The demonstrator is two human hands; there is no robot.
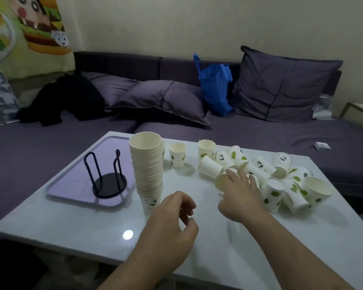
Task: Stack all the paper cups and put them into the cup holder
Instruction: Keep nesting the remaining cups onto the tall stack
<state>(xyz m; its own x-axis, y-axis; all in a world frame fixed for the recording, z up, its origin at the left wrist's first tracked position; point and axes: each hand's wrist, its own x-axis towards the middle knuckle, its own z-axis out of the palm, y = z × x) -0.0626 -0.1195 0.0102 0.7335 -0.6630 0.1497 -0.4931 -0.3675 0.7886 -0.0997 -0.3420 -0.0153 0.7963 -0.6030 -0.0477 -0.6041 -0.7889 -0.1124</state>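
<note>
A tall stack of paper cups stands upright near the table's middle. To its left a black wire cup holder sits empty on a purple tray. Several loose white cups with green leaf prints lie in a heap at the right, and two stand upright behind, one and another. My right hand grips a cup lying on its side at the heap's left edge. My left hand hovers just right of the stack's base, fingers loosely curled, holding nothing.
The white glossy table stands in front of a purple sofa with cushions, a blue bag and black clothing. A small white box lies on the sofa seat at the right.
</note>
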